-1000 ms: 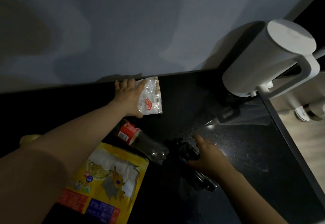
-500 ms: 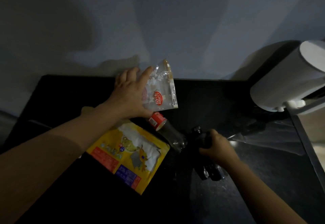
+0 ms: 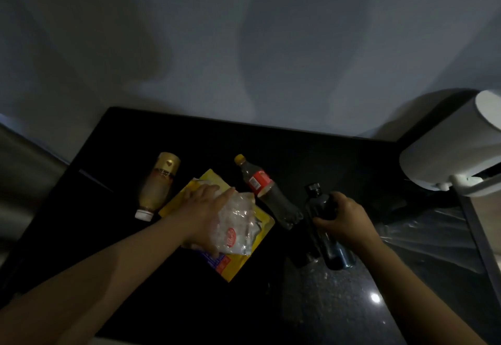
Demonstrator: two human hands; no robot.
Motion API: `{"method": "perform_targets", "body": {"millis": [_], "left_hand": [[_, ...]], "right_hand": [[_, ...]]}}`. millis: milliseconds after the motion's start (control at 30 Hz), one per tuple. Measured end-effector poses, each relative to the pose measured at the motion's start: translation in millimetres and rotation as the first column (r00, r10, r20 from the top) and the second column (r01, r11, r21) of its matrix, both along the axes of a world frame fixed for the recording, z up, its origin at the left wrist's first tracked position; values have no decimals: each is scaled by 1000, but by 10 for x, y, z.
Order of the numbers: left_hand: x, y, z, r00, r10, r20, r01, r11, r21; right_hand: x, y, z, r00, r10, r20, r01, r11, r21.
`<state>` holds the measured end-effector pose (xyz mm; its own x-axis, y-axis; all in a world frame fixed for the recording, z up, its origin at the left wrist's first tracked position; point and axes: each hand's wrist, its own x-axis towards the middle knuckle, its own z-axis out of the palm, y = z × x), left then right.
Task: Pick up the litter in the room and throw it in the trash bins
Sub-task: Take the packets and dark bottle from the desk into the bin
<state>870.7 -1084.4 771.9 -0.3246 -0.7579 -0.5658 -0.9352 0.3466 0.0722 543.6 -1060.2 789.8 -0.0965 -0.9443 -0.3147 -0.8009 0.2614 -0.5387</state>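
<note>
Litter lies on a black countertop (image 3: 168, 285) in dim light. My left hand (image 3: 202, 214) holds a clear plastic wrapper (image 3: 237, 225) with a red label, low over a yellow snack bag (image 3: 241, 263) that lies flat. My right hand (image 3: 343, 216) grips a dark blue bottle (image 3: 334, 250) lying on the counter, fingers curled round its upper part. Between the hands lies a cola bottle (image 3: 267, 190) with a red label and yellow cap. Left of the bag lies a gold-capped bottle (image 3: 158, 184).
A white kettle (image 3: 455, 144) stands at the right edge beside a grey wall. Crinkled clear plastic film (image 3: 423, 233) lies right of the dark bottle. A steel surface (image 3: 24, 171) borders the counter on the left.
My left hand carried the clear wrapper from the back of the counter down onto the yellow bag. My right hand closed round the dark bottle. The view shifted, and the gold-capped bottle came into sight.
</note>
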Motion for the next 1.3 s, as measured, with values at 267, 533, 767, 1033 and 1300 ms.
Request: {"method": "perform_targets", "body": {"millis": [267, 533, 767, 1033, 1300], "left_hand": [[-69, -221, -242, 997, -25, -68, 28, 999, 39], [-193, -445, -409, 983, -159, 91, 155, 986, 56], [-160, -410, -610, 997, -57, 46, 60, 996, -63], [-70, -332, -567, 988, 151, -17, -150, 987, 51], [-342, -57, 60, 894, 307, -325, -261, 949, 179]], "right_hand": [[134, 36, 6, 999, -19, 47, 19, 1000, 8], [242, 38, -49, 994, -67, 83, 64, 998, 29], [308, 73, -69, 980, -145, 135, 147, 989, -11], [285, 223, -18, 935, -287, 208, 302, 953, -40], [109, 422, 268, 907, -322, 271, 349, 935, -58]]}}
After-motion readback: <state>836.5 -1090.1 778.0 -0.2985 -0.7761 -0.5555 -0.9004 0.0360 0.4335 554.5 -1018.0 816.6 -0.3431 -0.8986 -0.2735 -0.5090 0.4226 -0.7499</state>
